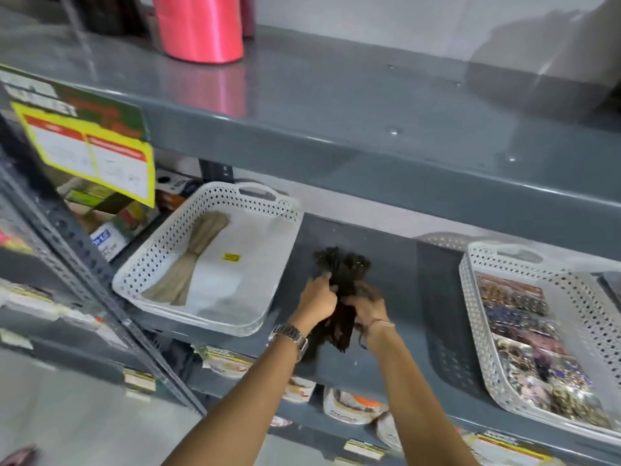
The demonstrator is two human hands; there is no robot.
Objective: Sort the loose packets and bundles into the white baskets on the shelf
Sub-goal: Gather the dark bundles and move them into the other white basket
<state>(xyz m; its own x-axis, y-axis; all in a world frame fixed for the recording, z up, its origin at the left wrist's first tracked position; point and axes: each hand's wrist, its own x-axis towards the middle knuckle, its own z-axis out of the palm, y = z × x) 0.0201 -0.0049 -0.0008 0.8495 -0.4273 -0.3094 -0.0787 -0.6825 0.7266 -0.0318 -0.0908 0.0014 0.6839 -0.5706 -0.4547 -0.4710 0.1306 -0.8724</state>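
Note:
A dark brown, stringy bundle (344, 274) lies on the grey shelf (396, 297) between two white baskets. My left hand (317, 299), with a watch on its wrist, grips the bundle's left side. My right hand (368, 306) holds its right side. The left white basket (161, 250) holds a beige fibre bundle (191, 255) tied in the middle and a small yellow tag. The right white basket (470, 290) is filled with colourful packets (527, 338).
A pink roll (198, 25) stands on the upper shelf (336, 105). A yellow price sign (90, 153) hangs at the left. Boxes sit behind the left basket. Packets hang below the shelf's front edge. A slotted metal upright (84, 264) runs at the left.

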